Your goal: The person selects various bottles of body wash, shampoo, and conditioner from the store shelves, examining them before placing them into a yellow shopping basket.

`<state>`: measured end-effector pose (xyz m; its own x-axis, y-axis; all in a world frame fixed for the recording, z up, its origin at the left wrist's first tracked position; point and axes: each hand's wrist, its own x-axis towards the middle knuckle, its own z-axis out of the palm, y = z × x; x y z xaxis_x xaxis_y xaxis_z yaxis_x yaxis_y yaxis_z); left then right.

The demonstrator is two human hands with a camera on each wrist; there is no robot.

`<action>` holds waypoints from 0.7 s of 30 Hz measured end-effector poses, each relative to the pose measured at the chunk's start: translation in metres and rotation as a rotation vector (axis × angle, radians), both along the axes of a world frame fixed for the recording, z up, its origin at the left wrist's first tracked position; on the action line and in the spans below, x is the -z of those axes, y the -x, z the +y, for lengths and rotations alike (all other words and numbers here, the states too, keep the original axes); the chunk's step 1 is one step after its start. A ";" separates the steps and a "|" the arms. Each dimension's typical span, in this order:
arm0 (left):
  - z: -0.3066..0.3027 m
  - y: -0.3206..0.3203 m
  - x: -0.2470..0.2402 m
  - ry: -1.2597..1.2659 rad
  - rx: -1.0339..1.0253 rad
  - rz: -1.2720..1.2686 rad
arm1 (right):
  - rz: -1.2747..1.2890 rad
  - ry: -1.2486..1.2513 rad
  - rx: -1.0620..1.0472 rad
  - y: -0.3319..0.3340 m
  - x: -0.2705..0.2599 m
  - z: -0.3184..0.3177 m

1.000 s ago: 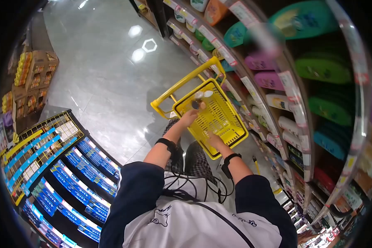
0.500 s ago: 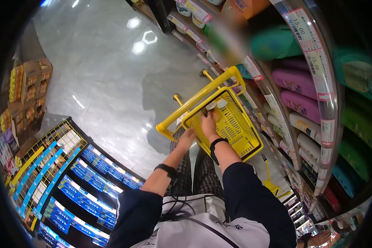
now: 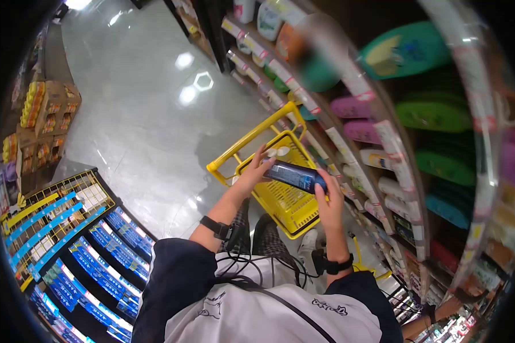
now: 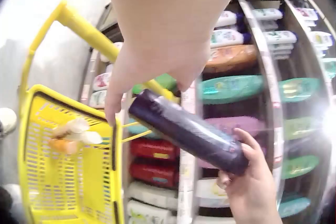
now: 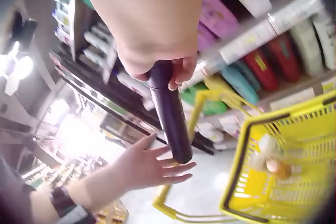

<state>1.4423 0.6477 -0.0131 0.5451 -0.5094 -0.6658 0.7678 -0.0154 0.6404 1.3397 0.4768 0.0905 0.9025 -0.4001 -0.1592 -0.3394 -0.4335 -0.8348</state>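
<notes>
A dark, slim bottle (image 3: 294,175) with a blue label lies sideways above the yellow basket (image 3: 279,207). My right hand (image 3: 329,201) grips one end, thumb and fingers around it, and the right wrist view shows the bottle (image 5: 170,111) running out from that grip. At its other end my left hand (image 3: 254,173) is held out; in the right wrist view the left hand (image 5: 144,166) has spread fingers beside the bottle's end. Inside the basket, white and orange containers (image 4: 73,134) lie in one corner.
Shelves of shampoo-like bottles (image 3: 435,114) with price strips rise on the right. A yellow handle bar (image 3: 252,140) crosses the basket's far side. A rack of blue boxes (image 3: 106,251) stands at the left, cartons (image 3: 51,114) beyond it. Grey floor (image 3: 131,103) stretches ahead.
Half a second ago my right hand reached into the basket; now it holds the dark bottle above it. My left hand has moved from the basket's edge to the bottle's other end.
</notes>
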 end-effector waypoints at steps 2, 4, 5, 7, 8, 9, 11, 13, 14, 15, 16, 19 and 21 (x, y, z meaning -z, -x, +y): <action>-0.011 -0.004 -0.072 0.403 0.024 0.088 | -0.137 -0.189 0.176 0.024 -0.053 -0.005; -0.016 0.001 -0.134 0.476 0.141 -0.027 | -0.387 -0.058 0.153 0.048 -0.092 -0.015; -0.020 0.006 -0.165 0.513 0.200 -0.090 | -0.552 -0.080 0.231 0.054 -0.117 -0.013; -0.030 0.026 -0.220 0.603 0.092 -0.398 | -0.660 -0.314 0.305 0.076 -0.174 -0.009; -0.038 0.039 -0.244 0.641 0.022 -0.706 | -0.738 -0.390 0.313 0.087 -0.195 -0.010; -0.045 0.054 -0.269 0.678 -0.057 -1.012 | -0.817 -0.467 0.318 0.098 -0.215 -0.009; -0.051 0.091 -0.329 0.572 -0.147 -1.491 | -0.921 -0.564 0.247 0.119 -0.257 -0.001; -0.067 0.130 -0.359 0.574 -0.239 -1.784 | -0.986 -0.588 0.171 0.139 -0.284 0.003; -0.069 0.144 -0.371 0.484 -0.225 -2.032 | -0.997 -0.568 0.141 0.148 -0.293 0.003; -0.071 0.160 -0.379 0.442 -0.233 -2.142 | -1.002 -0.549 0.116 0.158 -0.302 0.003; -0.073 0.178 -0.385 0.400 -0.242 -2.250 | -1.000 -0.514 0.114 0.169 -0.311 0.005; -0.081 0.214 -0.390 0.387 -0.324 -2.409 | -1.092 -0.501 0.158 0.204 -0.326 0.008; -0.088 0.234 -0.391 0.432 -0.394 -2.465 | -0.932 -0.614 0.198 0.231 -0.328 0.003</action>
